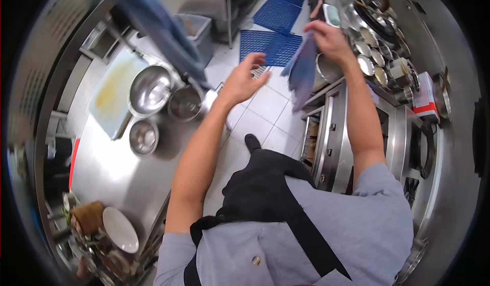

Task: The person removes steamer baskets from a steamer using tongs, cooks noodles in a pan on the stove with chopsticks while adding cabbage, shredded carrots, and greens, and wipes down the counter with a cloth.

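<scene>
My right hand [329, 38] grips a blue-purple cloth [302, 70], which hangs down in loose folds over the floor beside the stove. My left hand [246, 81] is held out in front of me with nothing in it, its fingers apart and slightly bent. On the steel counter to the left, closest to that hand, stand a large metal bowl [145, 96], a second metal bowl [185, 104] and a smaller one [143, 138].
A stained cutting board [113, 94] lies beside the bowls. Several metal pots [376, 56] crowd the right side above the oven [332, 133]. Blue mats [278, 46] cover part of the tiled floor. A long blurred blue shape [158, 31] hangs near a grey bin [203, 40].
</scene>
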Demonstrator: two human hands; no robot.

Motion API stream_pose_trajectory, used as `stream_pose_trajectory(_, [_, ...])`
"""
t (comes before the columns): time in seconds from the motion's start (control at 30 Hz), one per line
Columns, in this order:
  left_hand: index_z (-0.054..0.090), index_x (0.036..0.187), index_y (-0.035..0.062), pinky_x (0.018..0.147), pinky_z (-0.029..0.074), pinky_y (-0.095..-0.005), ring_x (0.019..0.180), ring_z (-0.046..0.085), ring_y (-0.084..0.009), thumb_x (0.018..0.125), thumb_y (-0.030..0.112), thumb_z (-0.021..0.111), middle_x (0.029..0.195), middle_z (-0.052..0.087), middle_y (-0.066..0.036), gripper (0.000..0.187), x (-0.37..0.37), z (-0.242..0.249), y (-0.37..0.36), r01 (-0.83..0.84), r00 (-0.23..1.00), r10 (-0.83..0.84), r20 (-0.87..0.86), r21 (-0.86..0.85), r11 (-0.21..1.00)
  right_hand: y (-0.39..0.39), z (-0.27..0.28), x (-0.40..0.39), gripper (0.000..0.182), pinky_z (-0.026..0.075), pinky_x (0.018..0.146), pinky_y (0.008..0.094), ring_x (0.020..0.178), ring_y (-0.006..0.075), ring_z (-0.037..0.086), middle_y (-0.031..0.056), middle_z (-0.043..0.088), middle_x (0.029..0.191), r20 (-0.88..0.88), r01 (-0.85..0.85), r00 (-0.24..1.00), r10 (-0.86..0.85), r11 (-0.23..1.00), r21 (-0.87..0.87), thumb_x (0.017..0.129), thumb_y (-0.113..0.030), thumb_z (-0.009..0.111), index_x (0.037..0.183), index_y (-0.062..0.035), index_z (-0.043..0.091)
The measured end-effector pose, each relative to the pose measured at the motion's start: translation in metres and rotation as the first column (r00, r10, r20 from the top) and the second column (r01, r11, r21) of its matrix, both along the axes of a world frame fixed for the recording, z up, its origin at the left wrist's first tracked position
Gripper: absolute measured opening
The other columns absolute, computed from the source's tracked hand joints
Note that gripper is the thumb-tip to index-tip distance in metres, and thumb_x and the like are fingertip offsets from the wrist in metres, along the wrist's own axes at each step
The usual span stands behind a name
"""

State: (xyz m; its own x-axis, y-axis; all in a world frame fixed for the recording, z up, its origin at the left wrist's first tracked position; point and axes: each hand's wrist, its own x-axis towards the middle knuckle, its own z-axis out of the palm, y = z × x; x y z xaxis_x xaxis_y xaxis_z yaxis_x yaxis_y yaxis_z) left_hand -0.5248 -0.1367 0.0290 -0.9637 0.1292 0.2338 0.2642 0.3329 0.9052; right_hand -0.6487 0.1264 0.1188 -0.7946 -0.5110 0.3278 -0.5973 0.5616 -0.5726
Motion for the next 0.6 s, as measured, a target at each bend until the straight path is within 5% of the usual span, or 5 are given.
stream_pose_trajectory(0.1, [0.055,0.134,0.0064,0.097,0.049,-0.0374,0.113,0.064,-0.0295,0.087,0.025,0.071,0.122,0.066,-0.015,0.053,-0.082,0.004,0.075,-0.001,0.991,0.014,-0.13,0.094,0.996,0.003,0.0,-0.031,0.019,0.052,0.073,0.0358,0.08,0.0302,0.068,0.0164,0.068,0.084,0.011,-0.186,0.982,0.186,0.975,0.121,0.088,-0.006,0.051,0.1,-0.0019,0.066])
stream_pose_trajectory(0.27, [0.064,0.123,0.0064,0.09,0.05,-0.034,0.104,0.067,-0.0251,0.089,0.024,0.067,0.109,0.071,-0.014,0.038,-0.189,0.016,0.13,0.091,0.992,-0.087,-0.09,0.048,0.995,0.04,0.031,-0.073,0.016,0.052,0.073,0.0376,0.082,0.0337,0.067,0.0156,0.069,0.088,-0.158,-0.214,0.959,0.234,0.967,0.137,0.091,-0.007,0.054,0.101,-0.0017,0.066])
stream_pose_trajectory(0.47, [0.06,0.111,0.0053,0.08,0.051,-0.0424,0.085,0.068,-0.0352,0.091,0.011,0.052,0.089,0.068,-0.021,0.022,-0.242,-0.034,0.132,0.142,0.982,-0.166,-0.088,-0.234,0.962,0.08,0.044,-0.111,0.016,0.051,0.073,0.0354,0.082,0.0295,0.068,0.0141,0.07,0.088,-0.233,-0.024,0.972,0.026,1.0,0.012,0.096,-0.008,0.056,0.105,-0.0043,0.069])
stream_pose_trajectory(0.5, [0.059,0.103,0.0034,0.078,0.05,-0.049,0.086,0.065,-0.0455,0.09,0.008,0.048,0.087,0.066,-0.027,0.019,-0.24,-0.043,0.129,0.126,0.979,-0.158,-0.127,-0.228,0.965,0.083,0.039,-0.116,0.017,0.051,0.073,0.0349,0.081,0.0288,0.068,0.0141,0.07,0.088,-0.251,0.047,0.966,-0.061,0.997,-0.061,0.096,-0.008,0.056,0.105,-0.0048,0.069])
stream_pose_trajectory(0.6, [0.058,0.103,0.0025,0.076,0.05,-0.0489,0.081,0.064,-0.0447,0.092,0.01,0.05,0.085,0.065,-0.026,0.015,-0.225,-0.043,0.116,-0.044,0.999,0.044,0.0,0.02,0.999,0.086,0.016,-0.127,0.017,0.051,0.072,0.0336,0.078,0.0273,0.067,0.0139,0.069,0.087,-0.231,0.15,0.957,-0.178,0.979,-0.135,0.097,-0.01,0.057,0.105,-0.0045,0.07])
